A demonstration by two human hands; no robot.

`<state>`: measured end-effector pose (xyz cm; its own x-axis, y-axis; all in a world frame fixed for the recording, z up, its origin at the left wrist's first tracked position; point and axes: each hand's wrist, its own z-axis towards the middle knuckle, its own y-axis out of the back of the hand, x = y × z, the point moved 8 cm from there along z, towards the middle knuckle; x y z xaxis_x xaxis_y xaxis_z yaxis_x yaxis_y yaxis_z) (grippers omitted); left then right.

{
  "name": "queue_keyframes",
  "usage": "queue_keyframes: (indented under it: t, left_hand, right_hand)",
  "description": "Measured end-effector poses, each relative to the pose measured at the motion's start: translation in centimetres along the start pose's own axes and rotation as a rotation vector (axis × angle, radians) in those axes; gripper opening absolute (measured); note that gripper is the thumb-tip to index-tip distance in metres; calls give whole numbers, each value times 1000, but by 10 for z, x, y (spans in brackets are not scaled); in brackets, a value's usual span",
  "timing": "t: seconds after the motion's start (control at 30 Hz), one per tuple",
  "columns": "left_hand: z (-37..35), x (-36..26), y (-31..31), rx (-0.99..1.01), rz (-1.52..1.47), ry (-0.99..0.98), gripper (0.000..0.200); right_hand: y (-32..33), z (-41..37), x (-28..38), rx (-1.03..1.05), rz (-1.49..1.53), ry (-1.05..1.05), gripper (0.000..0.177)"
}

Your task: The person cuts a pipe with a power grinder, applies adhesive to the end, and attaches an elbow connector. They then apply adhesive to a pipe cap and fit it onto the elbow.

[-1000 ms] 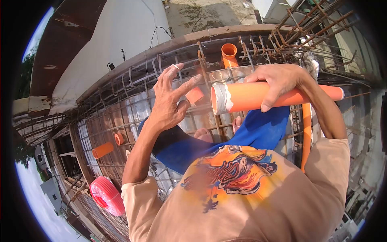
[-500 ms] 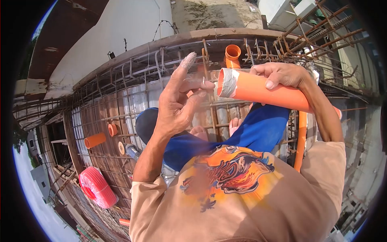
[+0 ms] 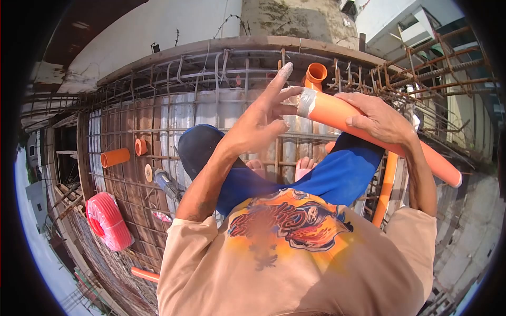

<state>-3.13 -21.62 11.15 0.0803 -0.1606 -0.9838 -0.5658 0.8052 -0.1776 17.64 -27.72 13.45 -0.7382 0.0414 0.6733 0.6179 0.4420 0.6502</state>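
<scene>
An orange pipe [image 3: 348, 117] lies slantwise above my knees, its near-left end ringed with grey paste [image 3: 306, 102]. My right hand [image 3: 377, 120] is wrapped over the pipe's middle. My left hand [image 3: 263, 118] is at the pasted end, with its index finger raised and grey paste on the fingertip. Its other fingers are spread beside the pipe's mouth, and some are partly hidden behind the end. Just beyond the pipe an orange fitting [image 3: 316, 74] stands with its round mouth upward.
A rebar grid over metal sheets [image 3: 182, 113] lies beneath me. To the left are an orange pipe piece [image 3: 115, 157], a small orange ring [image 3: 140, 147], a power tool [image 3: 166, 183] and a red hose coil [image 3: 109, 221]. Rusty bars [image 3: 432, 60] jut out at upper right.
The pipe has tilted, its far right end now lower and more in view. My left hand has moved right to the pasted end. The view has shifted slightly.
</scene>
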Motion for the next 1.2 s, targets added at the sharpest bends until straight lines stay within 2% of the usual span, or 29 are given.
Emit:
queue_keyframes:
  t: [0.03, 0.1, 0.13, 0.2, 0.27, 0.33, 0.37, 0.43, 0.5, 0.57, 0.7, 0.8, 1.0, 1.2]
  left_hand:
    - [-5, 3, -2, -19, -20, 46, 105]
    - [-9, 8, -3, -38, -66, 62, 106]
    - [-12, 12, -3, -39, -92, 45, 107]
    - [-16, 13, 0, -95, -143, 34, 106]
    - [-17, 3, 10, -139, -43, -32, 104]
    - [-23, -7, 12, -167, 36, -101, 100]
    - [-27, -12, 8, -132, 157, -149, 99]
    - [-32, -22, -2, -42, 395, -255, 98]
    - [-29, -24, -13, 8, 450, -244, 97]
    - [-26, -23, -15, 24, 467, -251, 97]
    - [-18, -17, -16, 43, 415, -195, 95]
    - [-16, -29, -27, 35, 498, -269, 90]
    - [-17, -19, -23, 71, 624, -111, 85]
    - [-21, -18, -14, 17, 611, -156, 83]
  right_hand:
    - [-1, -2, 16, -181, -221, 127, 69]
    - [-5, -21, 33, -240, -472, -68, 69]
    - [-8, -21, 29, -219, -520, -85, 69]
    - [-8, -24, 26, -195, -435, -60, 66]
    - [3, -20, 20, -162, -326, 18, 65]
    - [3, -18, 20, 24, -119, -20, 66]
    - [-2, -19, 20, 122, -5, -40, 66]
    - [-10, -17, 15, 186, 70, -56, 72]
    - [-18, -15, 12, 249, 129, -9, 75]
    - [-29, -16, 5, 290, 263, -52, 77]
    - [-18, -20, 13, 283, 246, -70, 75]
    - [-22, -18, 7, 314, 279, -105, 74]
    - [-20, -20, 0, 305, 359, -34, 71]
    - [-17, -20, -5, 334, 385, -72, 69]
